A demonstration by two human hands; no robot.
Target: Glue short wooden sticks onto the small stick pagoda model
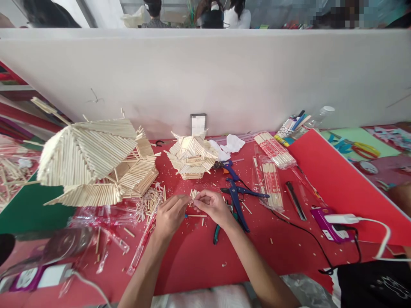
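Note:
Over the red table (199, 256), my left hand (170, 214) and my right hand (213, 205) meet fingertip to fingertip. Together they pinch a small bundle of short wooden sticks (193, 194). Both hands have their fingers closed on it. Just behind them stands a small stick-built model (192, 157). A large stick-built roof model (96, 158) stands to the left. Blue-handled pliers (236, 194) lie right beside my right hand.
Packs of chopsticks in wrappers (272, 171) lie to the right, with a purple power strip (330, 224) and its cables. Loose stick offcuts (149, 203) and plastic wrappers (105, 218) litter the left. A white partition (205, 77) closes the back; people sit beyond it.

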